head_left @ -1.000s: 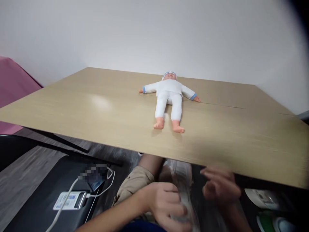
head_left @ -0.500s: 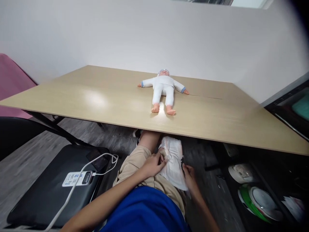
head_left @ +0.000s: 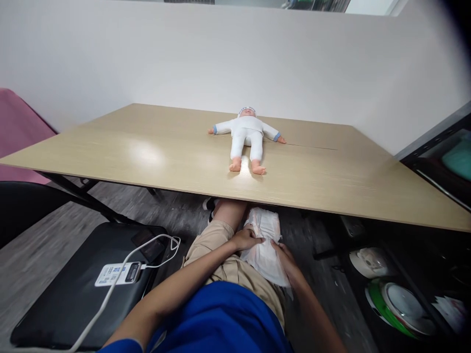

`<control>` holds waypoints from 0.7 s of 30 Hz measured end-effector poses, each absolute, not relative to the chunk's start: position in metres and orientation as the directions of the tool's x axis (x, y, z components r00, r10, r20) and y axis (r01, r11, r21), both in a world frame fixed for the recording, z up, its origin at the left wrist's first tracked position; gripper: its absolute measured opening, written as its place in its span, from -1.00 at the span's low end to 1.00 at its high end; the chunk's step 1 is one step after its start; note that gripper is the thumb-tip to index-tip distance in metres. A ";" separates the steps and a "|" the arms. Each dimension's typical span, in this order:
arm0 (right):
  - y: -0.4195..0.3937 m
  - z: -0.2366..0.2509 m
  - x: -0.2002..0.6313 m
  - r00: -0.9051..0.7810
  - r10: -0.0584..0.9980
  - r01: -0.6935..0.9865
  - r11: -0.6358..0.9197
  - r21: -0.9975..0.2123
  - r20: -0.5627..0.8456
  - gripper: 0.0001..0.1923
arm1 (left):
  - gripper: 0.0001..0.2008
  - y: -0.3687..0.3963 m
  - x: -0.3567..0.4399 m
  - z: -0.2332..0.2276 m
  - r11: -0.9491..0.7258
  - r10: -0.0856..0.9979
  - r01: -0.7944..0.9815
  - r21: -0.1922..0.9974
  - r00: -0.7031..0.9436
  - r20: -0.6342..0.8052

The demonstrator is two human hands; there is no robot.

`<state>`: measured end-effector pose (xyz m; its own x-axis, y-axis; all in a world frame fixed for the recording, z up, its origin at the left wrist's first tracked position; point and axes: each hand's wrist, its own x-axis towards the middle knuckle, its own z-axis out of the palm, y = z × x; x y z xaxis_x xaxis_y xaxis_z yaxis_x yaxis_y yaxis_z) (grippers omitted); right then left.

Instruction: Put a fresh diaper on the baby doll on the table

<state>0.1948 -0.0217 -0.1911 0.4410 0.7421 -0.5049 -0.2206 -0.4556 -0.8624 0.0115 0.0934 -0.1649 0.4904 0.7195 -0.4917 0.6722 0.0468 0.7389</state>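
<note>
Left hand (head_left: 248, 239): fingers curled, thumb and fingertips pinching a white, crinkled, soft diaper-like pad (head_left: 264, 252) at its left side. Right hand (head_left: 284, 253): grasping the pad at its right edge, thumb on the upper surface, remaining fingers partly hidden. The pad is positioned over the person's lap, below the front edge of the pale wood-grain counter (head_left: 316, 181).

Surroundings, left to right: a pink, smooth-surfaced panel (head_left: 22, 132) stands at the far left. Nearer is a black padded seat (head_left: 66, 304). It carries a flat white rectangular power bank (head_left: 110, 275) with a dark display; a white cable (head_left: 102, 306) crosses over this unit. A dark flat device (head_left: 149, 247) lies just beyond. Beige cloth shorts (head_left: 206, 245) and a bright blue shirt (head_left: 217, 318) occupy the lower centre. On the counter, a doll in a white suit with blue cuffs (head_left: 247, 132) lies face up, arms spread, feet toward the person, well apart from both hands. At lower right, a round green-and-white object (head_left: 399, 304) with a translucent top sits beside a rounded white object (head_left: 369, 262).
</note>
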 end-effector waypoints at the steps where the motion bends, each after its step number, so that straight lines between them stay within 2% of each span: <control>1: -0.021 -0.187 0.193 0.419 0.745 -0.246 -0.458 -0.855 -0.519 -0.38 | -0.32 0.094 0.012 -0.165 0.076 0.721 0.650 0.756 0.488 -0.492; 4: -0.019 -0.175 0.187 0.363 0.756 -0.320 -0.447 -0.835 -0.544 -0.42 | -0.33 0.094 0.012 -0.160 0.169 0.730 0.550 0.817 0.487 -0.479; 9: -0.021 -0.147 0.178 0.308 0.788 -0.409 -0.396 -0.822 -0.533 -0.24 | -0.34 0.080 0.013 -0.131 0.322 0.748 0.273 0.907 0.514 -0.420; 12: -0.032 -0.110 0.171 0.260 0.830 -0.439 -0.353 -0.826 -0.493 -0.23 | -0.27 0.059 0.008 -0.102 0.366 0.775 0.090 0.926 0.522 -0.357; 14: -0.046 -0.076 0.164 0.220 0.881 -0.455 -0.287 -0.843 -0.419 -0.22 | -0.26 0.035 -0.001 -0.075 0.352 0.815 -0.042 0.935 0.505 -0.284; 16: -0.067 -0.039 0.155 0.214 0.907 -0.424 -0.248 -0.871 -0.362 -0.22 | -0.35 0.007 -0.015 -0.043 0.333 0.842 -0.235 0.913 0.511 -0.175; 21: -0.119 0.024 0.142 0.290 0.930 -0.255 -0.151 -0.955 -0.225 -0.30 | -0.59 -0.047 -0.052 0.036 0.142 0.835 -0.348 0.927 0.544 0.076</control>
